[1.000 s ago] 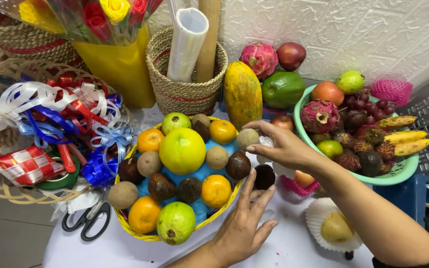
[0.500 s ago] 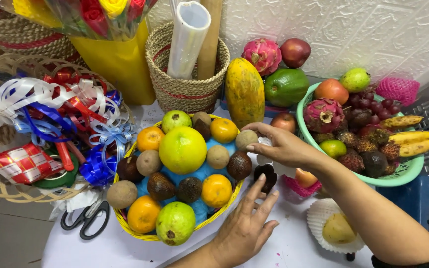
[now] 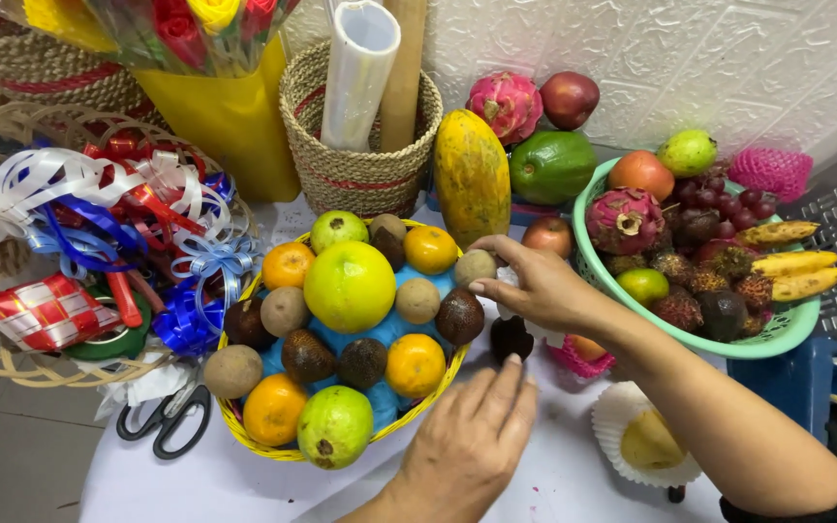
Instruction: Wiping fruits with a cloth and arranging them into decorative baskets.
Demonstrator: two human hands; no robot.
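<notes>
Fingers of the right hand [image 3: 540, 286] pinch a small tan fruit [image 3: 477, 266] at the rim of the yellow basket [image 3: 244, 436] — seated in a gap by the orange [image 3: 430, 249], filling the outer ring. Left hand [image 3: 467, 446] lies flat, fingers together, beside the basket, steadying it. Dark fruit [image 3: 511, 339] sits loose between the hands. Green bowl [image 3: 777, 339] of spare fruit is close at right — within reach.

1. A fruit-gift or florist's stall is suggested, seen at a white-covered table [image 3: 244, 484].
2. At the centre, a yellow basket [image 3: 244, 431] is filled with arranged fruit.
3. At 9 o'clock, ribbon bows [image 3: 99, 208] are piled, with scissors [image 3: 162, 426] below.
4. At 12 o'clock, rolled clear wrapping film [image 3: 356, 73] is kept in a woven basket [image 3: 360, 174].
5. At 3 o'clock, loose fruit is heaped in a green bowl [image 3: 777, 334].
6. At 11 o'clock, wrapped flowers [image 3: 186, 34] are stood.
</notes>
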